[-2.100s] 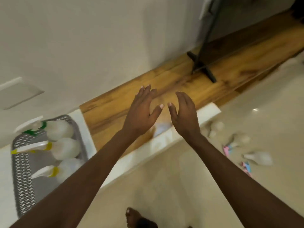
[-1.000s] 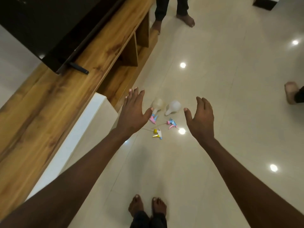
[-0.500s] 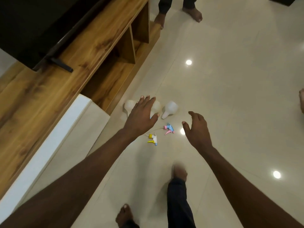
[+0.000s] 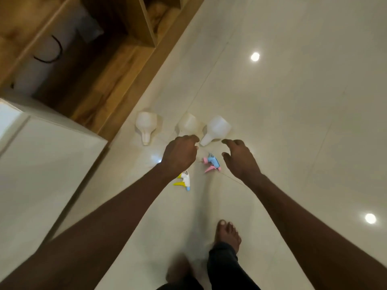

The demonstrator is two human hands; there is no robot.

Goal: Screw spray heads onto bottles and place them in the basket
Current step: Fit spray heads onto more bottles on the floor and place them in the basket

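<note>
Bottles, three translucent white plastic ones [image 4: 215, 129], lie capless on the cream tiled floor [image 4: 293, 122] beside coloured spray heads [image 4: 211, 163]. Both hands have descended: left hand [image 4: 180, 155] and right hand [image 4: 240, 160] loosely curled, empty. Pickup appears imminent.

Both forearms are bare, with no sleeves, and the left hand [image 4: 180, 154] and right hand [image 4: 240, 160] wear nothing. The feet are bare below dark trouser legs [image 4: 223, 266].

Three white bottles [image 4: 215, 129] lying capless on glossy floor — two, perhaps three, spray heads [image 4: 211, 163] nearby.
</note>
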